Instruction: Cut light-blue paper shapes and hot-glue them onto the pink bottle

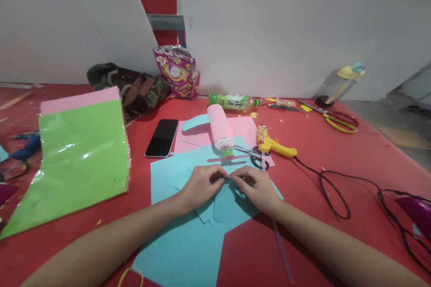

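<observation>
My left hand (201,187) and my right hand (258,188) meet above light-blue paper (182,255), thumbs and forefingers pinched. A thin edge shows between their fingertips; what it is I cannot make out. Cut blue pieces (206,211) lie beneath my hands. Just beyond them rests a bottle wrapped in pink paper (218,123), its green cap (227,153) toward me and a blue paper flap (195,122) at its left side. Dark-handled scissors (259,160) lie right of the cap, partly under a yellow glue gun (279,147). A clear glue stick (282,251) lies near my right forearm.
A phone (162,138) and a packet of coloured paper (84,152) lie to the left. Behind are a bag (144,92), a snack pouch (178,71) and a green bottle (232,102). Larger scissors (340,121), a yellow-lidded container (338,84) and a black cord (336,202) occupy the right.
</observation>
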`<action>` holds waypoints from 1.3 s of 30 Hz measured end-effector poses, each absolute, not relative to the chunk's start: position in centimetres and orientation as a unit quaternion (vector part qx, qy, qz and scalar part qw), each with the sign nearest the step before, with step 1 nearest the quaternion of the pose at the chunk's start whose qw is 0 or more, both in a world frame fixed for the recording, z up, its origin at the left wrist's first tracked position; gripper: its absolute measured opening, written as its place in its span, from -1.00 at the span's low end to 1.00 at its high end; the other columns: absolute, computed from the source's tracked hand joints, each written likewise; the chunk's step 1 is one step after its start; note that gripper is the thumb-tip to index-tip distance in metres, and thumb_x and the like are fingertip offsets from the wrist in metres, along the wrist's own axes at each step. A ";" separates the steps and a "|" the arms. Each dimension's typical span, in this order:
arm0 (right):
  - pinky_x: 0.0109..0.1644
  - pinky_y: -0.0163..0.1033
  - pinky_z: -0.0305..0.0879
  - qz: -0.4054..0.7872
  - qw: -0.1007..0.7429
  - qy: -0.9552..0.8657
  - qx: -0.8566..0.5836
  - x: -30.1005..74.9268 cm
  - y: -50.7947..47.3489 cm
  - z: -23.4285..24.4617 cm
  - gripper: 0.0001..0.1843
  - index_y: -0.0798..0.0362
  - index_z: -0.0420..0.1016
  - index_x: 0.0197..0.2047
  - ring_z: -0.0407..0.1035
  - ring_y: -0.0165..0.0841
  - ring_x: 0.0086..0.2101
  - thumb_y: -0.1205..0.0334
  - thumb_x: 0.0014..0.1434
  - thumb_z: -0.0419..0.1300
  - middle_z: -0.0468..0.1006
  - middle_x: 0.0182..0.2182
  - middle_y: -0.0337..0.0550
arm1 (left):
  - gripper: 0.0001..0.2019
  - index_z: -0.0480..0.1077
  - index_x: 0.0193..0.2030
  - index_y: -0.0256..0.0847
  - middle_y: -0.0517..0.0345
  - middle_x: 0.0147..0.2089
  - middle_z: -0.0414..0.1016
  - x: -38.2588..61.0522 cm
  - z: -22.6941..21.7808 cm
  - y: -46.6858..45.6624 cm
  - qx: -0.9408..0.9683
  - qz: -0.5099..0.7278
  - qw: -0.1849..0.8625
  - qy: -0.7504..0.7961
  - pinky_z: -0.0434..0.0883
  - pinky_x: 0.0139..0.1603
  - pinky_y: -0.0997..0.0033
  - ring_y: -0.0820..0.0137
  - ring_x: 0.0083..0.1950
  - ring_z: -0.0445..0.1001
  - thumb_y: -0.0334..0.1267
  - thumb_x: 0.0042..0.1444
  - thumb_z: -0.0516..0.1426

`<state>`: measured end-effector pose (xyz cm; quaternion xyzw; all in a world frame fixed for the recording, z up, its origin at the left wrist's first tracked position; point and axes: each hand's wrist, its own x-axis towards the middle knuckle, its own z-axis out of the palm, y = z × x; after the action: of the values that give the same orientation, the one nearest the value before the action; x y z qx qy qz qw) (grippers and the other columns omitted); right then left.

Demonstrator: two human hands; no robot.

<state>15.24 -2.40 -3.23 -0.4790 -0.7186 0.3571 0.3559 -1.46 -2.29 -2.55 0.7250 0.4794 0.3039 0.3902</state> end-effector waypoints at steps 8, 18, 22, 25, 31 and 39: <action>-0.52 -0.37 0.28 0.363 0.347 -0.713 -0.489 15.2 -2.3 -3.1 -0.90 0.08 0.47 -0.46 0.34 -0.46 -0.60 0.29 0.00 0.13 0.51 -0.57 -0.22 | -0.85 0.39 -0.39 -0.25 0.18 -0.45 0.48 -1.5 -2.7 -2.3 0.731 0.298 0.373 0.488 0.32 -0.38 0.48 0.44 -0.42 0.40 -0.46 -0.06 0.02; -0.44 -0.35 0.31 0.323 0.351 -0.725 -0.497 15.2 -2.3 -3.2 -0.91 0.07 0.45 -0.51 0.38 -0.42 -0.54 0.32 -0.02 0.14 0.53 -0.56 -0.22 | -0.84 0.31 -0.29 -0.28 0.15 -0.39 0.43 -1.2 -2.5 -2.4 0.725 0.266 0.411 0.485 0.31 -0.46 0.51 0.52 -0.52 0.29 -0.29 -0.04 0.07; -0.43 -0.34 0.31 0.319 0.344 -0.731 -0.496 15.2 -2.3 -3.0 -0.90 0.07 0.45 -0.51 0.38 -0.41 -0.53 0.32 -0.01 0.14 0.53 -0.56 -0.22 | -0.83 0.34 -0.33 -0.29 0.13 -0.41 0.45 -1.3 -2.4 -2.3 0.707 0.272 0.443 0.479 0.31 -0.43 0.50 0.48 -0.45 0.35 -0.24 0.04 0.01; -0.45 -0.35 0.30 0.312 0.339 -0.732 -0.502 15.1 -2.4 -2.9 -0.91 0.06 0.46 -0.50 0.37 -0.42 -0.55 0.32 -0.02 0.14 0.53 -0.58 -0.23 | -0.81 0.38 -0.35 -0.28 0.13 -0.39 0.47 -1.4 -2.5 -2.1 0.703 0.275 0.452 0.477 0.31 -0.39 0.49 0.44 -0.39 0.38 -0.23 0.06 0.01; -0.46 -0.35 0.30 0.307 0.344 -0.734 -0.499 15.2 -2.4 -3.2 -0.91 0.05 0.46 -0.49 0.37 -0.42 -0.55 0.31 -0.01 0.14 0.54 -0.56 -0.23 | -0.81 0.42 -0.32 -0.26 0.15 -0.38 0.50 -1.5 -2.6 -2.1 0.693 0.276 0.449 0.492 0.32 -0.35 0.46 0.41 -0.38 0.40 -0.21 0.04 0.05; -0.46 -0.36 0.31 0.327 0.343 -0.722 -0.504 15.1 -2.4 -3.2 -0.90 0.07 0.49 -0.46 0.38 -0.42 -0.54 0.29 0.01 0.15 0.55 -0.54 -0.21 | -0.80 0.44 -0.34 -0.27 0.15 -0.40 0.52 -1.4 -2.5 -2.1 0.700 0.282 0.433 0.493 0.31 -0.35 0.47 0.41 -0.38 0.41 -0.21 0.06 0.05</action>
<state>15.15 -2.37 -3.20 -0.5045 -0.7220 0.3268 0.3427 -1.44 -2.11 -2.54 0.7004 0.4928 0.2818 0.4326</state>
